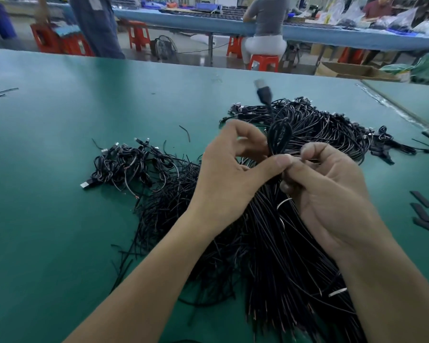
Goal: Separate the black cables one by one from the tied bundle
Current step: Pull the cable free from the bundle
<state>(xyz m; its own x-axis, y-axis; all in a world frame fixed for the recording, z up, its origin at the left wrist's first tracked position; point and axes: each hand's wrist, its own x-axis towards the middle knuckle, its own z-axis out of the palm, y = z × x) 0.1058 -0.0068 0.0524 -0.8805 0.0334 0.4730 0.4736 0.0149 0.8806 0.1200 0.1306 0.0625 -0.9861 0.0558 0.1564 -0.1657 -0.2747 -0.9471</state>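
Green table (60,144) is filling the near scene. Black strips (421,211) are lying near its right edge. Far back, a seated person (268,18) is sitting on a red stool (263,62) at a blue table (183,19). A standing person (97,26) is standing far left. A cardboard box (352,70) is sitting far right.

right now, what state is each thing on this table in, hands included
left hand: pinches the looped cable
right hand: pinches the same cable from the other side
looped cable: folded in a loop, held above the table
plug: up in the air, blurred
big bundle: lies spread on the table under the hands
left pile: coiled cables, apart from the bundle
far pile: lies heaped behind the hands
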